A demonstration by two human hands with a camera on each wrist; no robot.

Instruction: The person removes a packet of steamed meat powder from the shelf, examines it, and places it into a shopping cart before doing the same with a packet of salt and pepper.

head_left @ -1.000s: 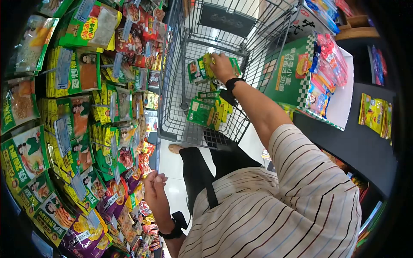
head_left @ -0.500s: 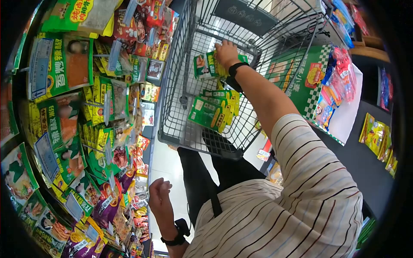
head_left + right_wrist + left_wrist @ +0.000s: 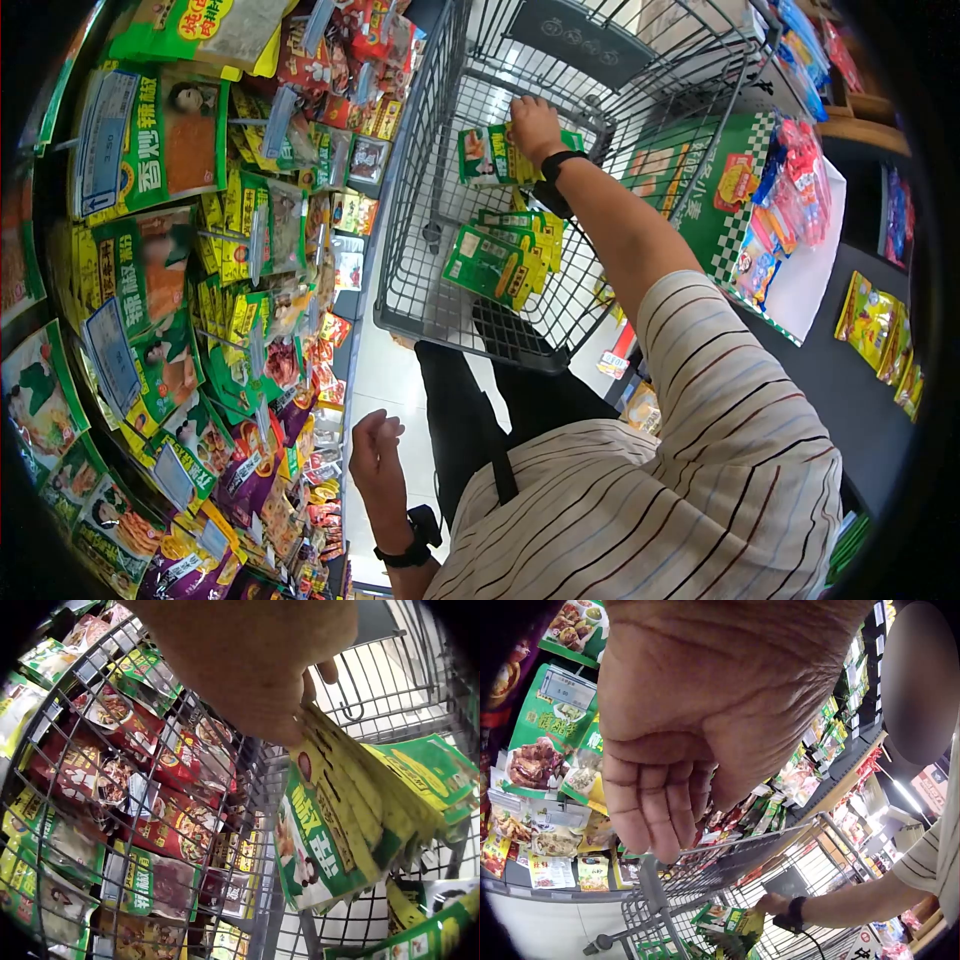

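I see the right hand (image 3: 537, 125) pinching a bunch of flat green and yellow plastic packets (image 3: 487, 157) inside the grey wire shopping cart (image 3: 420, 290). Their long side lies across the cart. The left hand (image 3: 375, 450) hangs loosely curled, holding nothing.

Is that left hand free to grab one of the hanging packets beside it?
Probably yes: the left hand holds nothing, and the hanging packets are close beside it with nothing between.

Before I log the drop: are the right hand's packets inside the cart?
Inside, unreleased: the right hand grips the packets within the cart wire walls.
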